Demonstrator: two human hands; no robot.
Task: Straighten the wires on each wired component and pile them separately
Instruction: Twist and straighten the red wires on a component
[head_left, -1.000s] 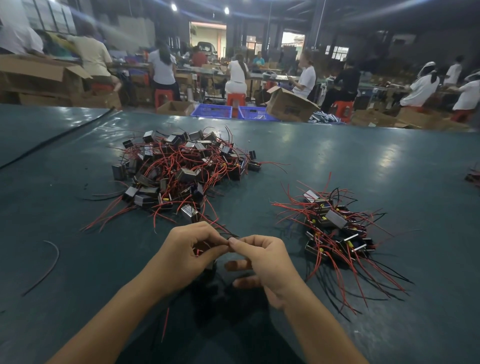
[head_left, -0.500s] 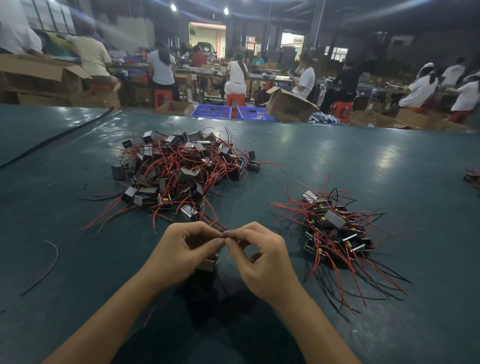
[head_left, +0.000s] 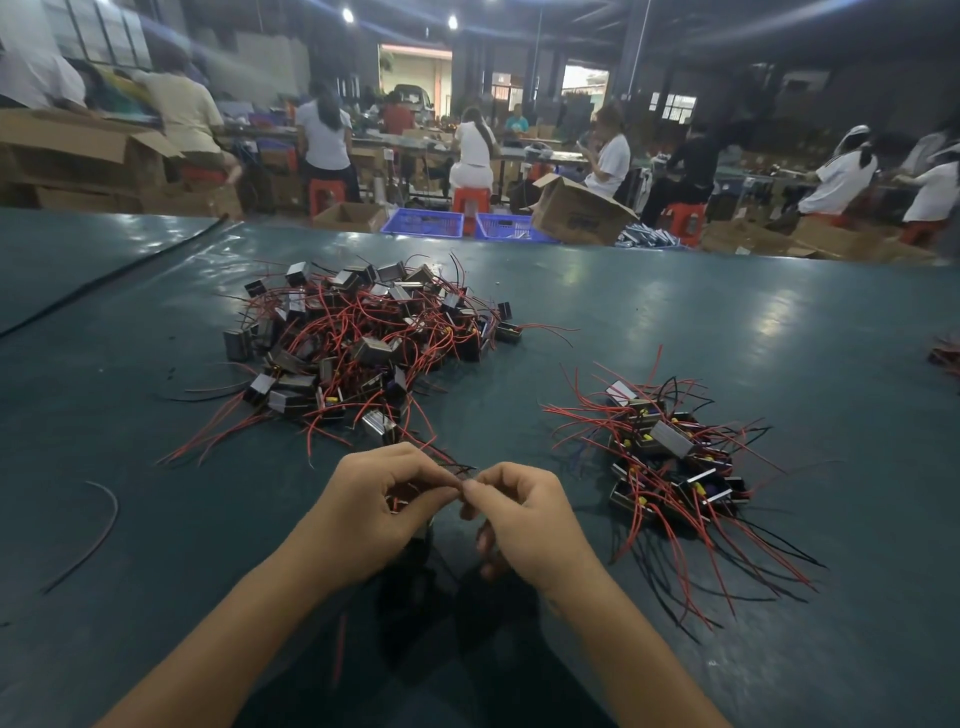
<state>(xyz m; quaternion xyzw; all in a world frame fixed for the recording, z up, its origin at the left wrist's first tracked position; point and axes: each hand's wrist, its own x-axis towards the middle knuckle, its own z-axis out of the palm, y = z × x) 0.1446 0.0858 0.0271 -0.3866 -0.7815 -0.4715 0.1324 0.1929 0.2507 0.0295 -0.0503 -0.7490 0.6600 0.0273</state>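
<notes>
A large tangled pile of wired components (head_left: 363, 343), small black-and-silver blocks with red and black leads, lies on the green table (head_left: 727, 332) at centre left. A smaller pile with straighter wires (head_left: 670, 467) lies at the right. My left hand (head_left: 374, 509) grips one wired component (head_left: 400, 501), mostly hidden under its fingers. My right hand (head_left: 519, 514) pinches that component's wire where thumb and forefinger meet my left thumb. A red lead (head_left: 340, 649) hangs below my left wrist.
A loose dark wire (head_left: 98, 525) curls on the table at the left. More wired parts (head_left: 945, 353) show at the right edge. Beyond the table's far edge stand cardboard boxes (head_left: 576, 218), blue crates (head_left: 421, 223) and several seated workers.
Both hands stayed in front of me with fingertips together; my right hand's fingers curled in closer, and the held component is more hidden under my left hand than a second ago.
</notes>
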